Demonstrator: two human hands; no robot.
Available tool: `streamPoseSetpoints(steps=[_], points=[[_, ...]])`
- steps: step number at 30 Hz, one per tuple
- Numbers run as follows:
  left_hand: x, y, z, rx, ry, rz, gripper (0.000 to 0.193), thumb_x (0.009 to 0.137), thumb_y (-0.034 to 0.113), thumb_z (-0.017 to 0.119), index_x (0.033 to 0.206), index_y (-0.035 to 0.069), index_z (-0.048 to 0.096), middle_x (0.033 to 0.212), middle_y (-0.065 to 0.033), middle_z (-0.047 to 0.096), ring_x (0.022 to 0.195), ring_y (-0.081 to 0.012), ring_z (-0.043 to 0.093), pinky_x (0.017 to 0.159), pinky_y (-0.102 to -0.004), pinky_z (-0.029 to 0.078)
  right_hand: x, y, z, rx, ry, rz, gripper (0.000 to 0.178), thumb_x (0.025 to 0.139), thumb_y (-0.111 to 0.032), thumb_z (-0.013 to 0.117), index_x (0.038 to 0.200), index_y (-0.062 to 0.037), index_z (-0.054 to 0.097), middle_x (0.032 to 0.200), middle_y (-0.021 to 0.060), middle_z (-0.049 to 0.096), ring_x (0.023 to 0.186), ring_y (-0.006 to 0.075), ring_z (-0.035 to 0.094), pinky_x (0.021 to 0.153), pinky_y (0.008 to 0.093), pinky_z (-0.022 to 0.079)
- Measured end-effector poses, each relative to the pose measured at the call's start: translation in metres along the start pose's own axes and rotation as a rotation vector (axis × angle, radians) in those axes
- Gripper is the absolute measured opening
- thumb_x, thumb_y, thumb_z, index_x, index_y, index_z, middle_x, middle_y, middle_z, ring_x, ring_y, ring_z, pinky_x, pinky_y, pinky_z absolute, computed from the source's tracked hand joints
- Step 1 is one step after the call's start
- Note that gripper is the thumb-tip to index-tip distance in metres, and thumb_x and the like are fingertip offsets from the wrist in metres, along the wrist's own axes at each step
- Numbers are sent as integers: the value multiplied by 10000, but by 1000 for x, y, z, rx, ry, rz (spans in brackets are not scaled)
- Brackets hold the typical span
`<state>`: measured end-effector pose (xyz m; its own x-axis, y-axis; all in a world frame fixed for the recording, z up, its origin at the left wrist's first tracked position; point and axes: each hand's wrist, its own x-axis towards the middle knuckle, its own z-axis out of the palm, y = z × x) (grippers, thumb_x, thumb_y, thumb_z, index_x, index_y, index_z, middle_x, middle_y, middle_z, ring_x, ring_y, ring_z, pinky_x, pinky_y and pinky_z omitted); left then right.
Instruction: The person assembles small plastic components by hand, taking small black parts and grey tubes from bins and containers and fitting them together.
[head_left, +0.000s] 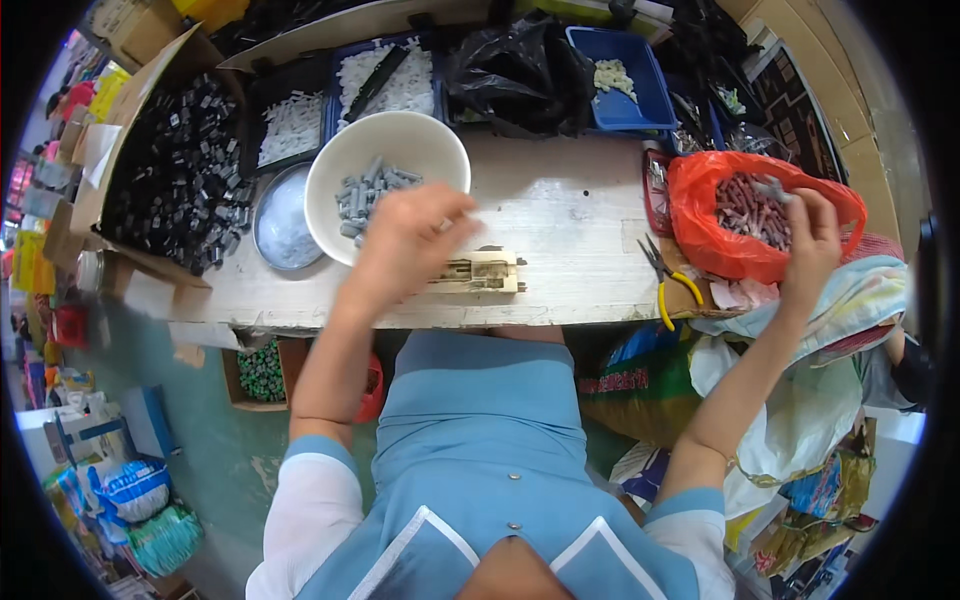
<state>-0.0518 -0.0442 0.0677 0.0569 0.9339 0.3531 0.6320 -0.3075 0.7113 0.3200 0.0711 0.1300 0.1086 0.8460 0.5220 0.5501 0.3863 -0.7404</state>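
My left hand [415, 235] is over the near right rim of a cream bowl [455, 150], smeared by motion, so its fingers do not show clearly. Inside the bowl lie many small grey cylindrical pieces [365, 190]. Just beyond that hand's fingers, a cream-coloured fixture block [495, 270] lies near the table's front edge, its left part hidden. On the right, my right hand [818, 235] is closed, pinching a small grey piece [770, 188] above a red plastic bag [700, 235]. Short reddish-brown parts [745, 215] fill the bag.
Yellow-handled pliers [665, 285] lie left of the bag. A metal dish [285, 220] stands beside the bowl, near a cardboard box of dark parts [185, 170]. Along the back are trays of white pieces [290, 130], a black plastic bag [520, 75] and a blue tray [640, 100].
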Motion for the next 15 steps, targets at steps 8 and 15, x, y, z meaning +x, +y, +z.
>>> streamPoseSetpoints(steps=[8, 15], points=[[29, -53, -29, 657, -241, -138, 173, 691, 110, 639, 852, 47, 651, 838, -127, 590, 772, -317, 584, 676, -411, 458, -15, 12, 28, -118, -35, -78, 127, 827, -72, 576, 939, -14, 594, 862, 10, 584, 796, 74, 531, 709, 201, 425], [42, -83, -10, 665, -432, 45, 210, 677, 93, 604, 881, 52, 635, 850, -134, 591, 772, -313, 580, 686, -399, 458, -45, 3, 102, -132, -425, -256, 64, 752, -46, 565, 776, 13, 573, 761, 136, 572, 739, 284, 564, 678, 344, 438]])
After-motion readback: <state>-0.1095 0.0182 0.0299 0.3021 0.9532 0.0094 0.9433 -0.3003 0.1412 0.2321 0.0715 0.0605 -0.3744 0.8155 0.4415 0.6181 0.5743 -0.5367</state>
